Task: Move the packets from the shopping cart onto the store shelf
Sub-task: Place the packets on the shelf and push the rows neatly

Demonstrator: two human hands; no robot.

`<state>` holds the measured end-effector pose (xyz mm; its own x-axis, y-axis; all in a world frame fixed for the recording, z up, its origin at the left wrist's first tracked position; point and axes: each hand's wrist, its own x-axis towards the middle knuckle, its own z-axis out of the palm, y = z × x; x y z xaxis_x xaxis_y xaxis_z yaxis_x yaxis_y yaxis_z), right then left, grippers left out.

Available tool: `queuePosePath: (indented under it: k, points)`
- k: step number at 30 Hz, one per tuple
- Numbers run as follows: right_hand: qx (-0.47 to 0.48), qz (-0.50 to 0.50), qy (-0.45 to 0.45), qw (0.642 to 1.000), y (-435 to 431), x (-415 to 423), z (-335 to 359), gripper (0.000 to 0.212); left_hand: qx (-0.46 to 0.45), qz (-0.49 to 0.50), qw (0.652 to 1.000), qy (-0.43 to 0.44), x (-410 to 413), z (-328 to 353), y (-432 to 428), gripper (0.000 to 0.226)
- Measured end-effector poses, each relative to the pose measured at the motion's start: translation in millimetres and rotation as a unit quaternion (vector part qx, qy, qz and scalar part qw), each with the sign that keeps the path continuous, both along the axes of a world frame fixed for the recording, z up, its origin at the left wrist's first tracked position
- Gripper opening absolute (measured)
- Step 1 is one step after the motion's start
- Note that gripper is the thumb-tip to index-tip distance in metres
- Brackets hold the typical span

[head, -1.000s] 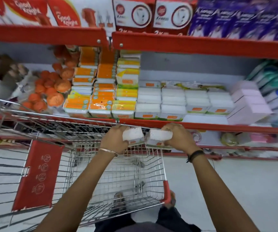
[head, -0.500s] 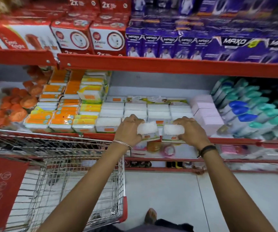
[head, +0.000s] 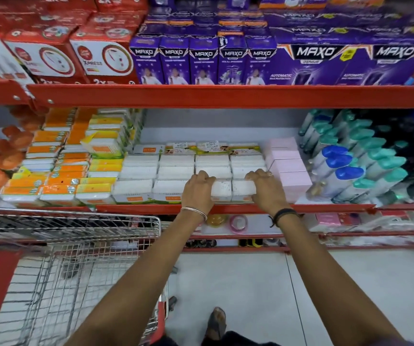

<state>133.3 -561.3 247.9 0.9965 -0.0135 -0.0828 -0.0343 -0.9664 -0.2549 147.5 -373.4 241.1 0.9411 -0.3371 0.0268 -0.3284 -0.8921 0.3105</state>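
Note:
Two white packets sit side by side at the front of the middle shelf point(head: 225, 209). My left hand point(head: 198, 189) grips the left white packet point(head: 222, 189). My right hand point(head: 265, 188) grips the right white packet point(head: 243, 188). Both packets rest in the front row, in line with several stacked white packets point(head: 176, 168) behind and to the left. The wire shopping cart point(head: 76, 258) with red trim stands at the lower left, and its basket looks empty.
Pink boxes point(head: 293, 171) stand right of my hands, then bottles with blue and teal caps point(head: 350, 166). Orange and yellow packets point(head: 61, 171) fill the left. Purple and red cartons point(head: 201, 61) line the shelf above. Lower shelves hold small items; pale floor tiles lie below.
Both hands carried the two white packets up from over the cart, rightward and forward, and set them down in the front row of the shelf. The cart now lies further left in view.

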Motion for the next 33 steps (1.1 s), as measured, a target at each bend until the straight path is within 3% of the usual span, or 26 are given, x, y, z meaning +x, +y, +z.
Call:
queuePosePath:
  k: [5,10,12,15,17,18,21,22,23,25,27,33]
  points:
    - [-0.011,-0.014,0.018,1.000,1,9,-14,0.062,0.004,-0.003,1.000,0.013,10,-18,-5,0.059]
    - [0.005,-0.019,-0.010,1.000,-1,6,-21,0.064,-0.050,0.007,0.999,0.007,12,-31,-7,0.056]
    - [0.043,-0.042,-0.031,0.998,0,0,-21,0.063,-0.095,0.027,0.995,-0.018,6,-32,-7,0.048]
    - [0.171,-0.142,-0.087,0.971,10,-16,-24,0.037,-0.227,0.121,0.966,-0.015,-11,-36,-12,0.029]
    - [0.284,-0.238,-0.077,0.926,20,-25,-24,0.032,-0.320,0.221,0.920,0.042,-20,-43,-19,0.015]
    - [0.366,-0.298,-0.042,0.881,23,-26,-25,0.038,-0.376,0.280,0.878,0.096,-21,-46,-23,0.011]
    - [0.602,-0.438,0.073,0.663,22,-16,-33,0.058,-0.530,0.422,0.681,0.277,-16,-47,-32,0.024]
    - [0.639,-0.449,0.093,0.618,19,-11,-34,0.063,-0.571,0.445,0.618,0.306,-12,-44,-34,0.023]
    - [0.657,-0.451,0.103,0.595,17,-6,-36,0.068,-0.605,0.460,0.565,0.322,-8,-42,-35,0.026]
    - [0.672,-0.452,0.103,0.577,13,2,-38,0.070,-0.645,0.482,0.493,0.331,1,-37,-40,0.058]
    - [0.679,-0.446,0.102,0.574,10,6,-40,0.066,-0.646,0.500,0.478,0.322,6,-31,-44,0.067]
    - [0.674,-0.440,0.100,0.586,0,9,-46,0.061,-0.634,0.497,0.482,0.344,8,-21,-47,0.064]
